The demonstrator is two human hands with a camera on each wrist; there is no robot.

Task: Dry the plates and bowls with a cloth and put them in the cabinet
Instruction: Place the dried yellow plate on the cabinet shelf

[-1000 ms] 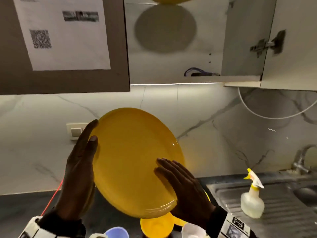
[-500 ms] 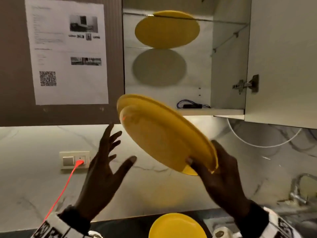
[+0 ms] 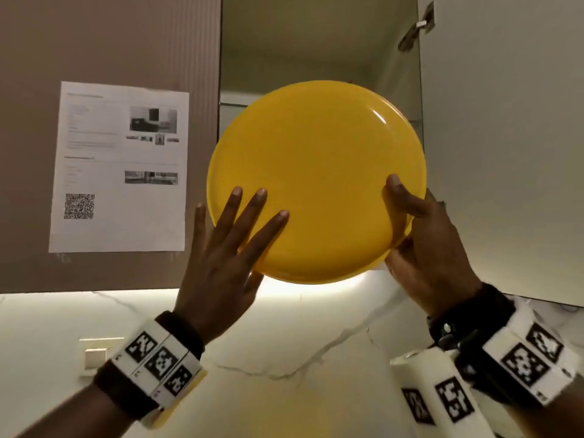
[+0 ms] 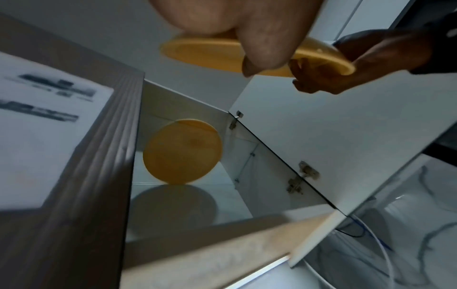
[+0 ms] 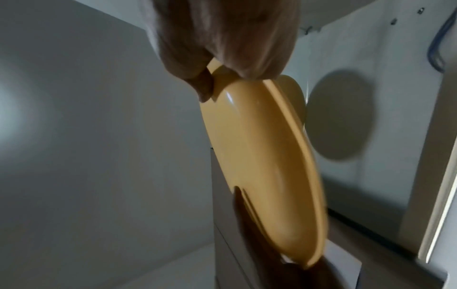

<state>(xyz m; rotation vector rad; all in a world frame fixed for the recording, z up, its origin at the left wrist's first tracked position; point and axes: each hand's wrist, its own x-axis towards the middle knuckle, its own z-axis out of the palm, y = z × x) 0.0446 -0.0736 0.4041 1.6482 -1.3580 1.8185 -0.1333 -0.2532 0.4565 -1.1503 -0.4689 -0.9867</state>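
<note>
A yellow plate [image 3: 316,181] is held up in front of the open wall cabinet [image 3: 300,52]. My right hand [image 3: 420,235] grips its right rim, thumb on the near face and fingers behind. My left hand [image 3: 227,241] lies with straight spread fingers flat against the plate's lower left. In the left wrist view the plate [image 4: 217,54] shows from below, and a second yellow plate [image 4: 183,151] rests on a glass shelf inside the cabinet. The right wrist view has the held plate [image 5: 259,156] edge-on. No cloth is in view.
The cabinet door [image 3: 505,137] stands open to the right with its hinges [image 3: 417,26] showing. A printed sheet with a QR code [image 3: 117,165] hangs on the shut brown door at left. Below are a marble wall [image 3: 284,358] and a wall switch [image 3: 94,355].
The plate has risen from below the cabinet to in front of its opening and turned to face me. My left hand, off the plate half a second ago, now touches it again.
</note>
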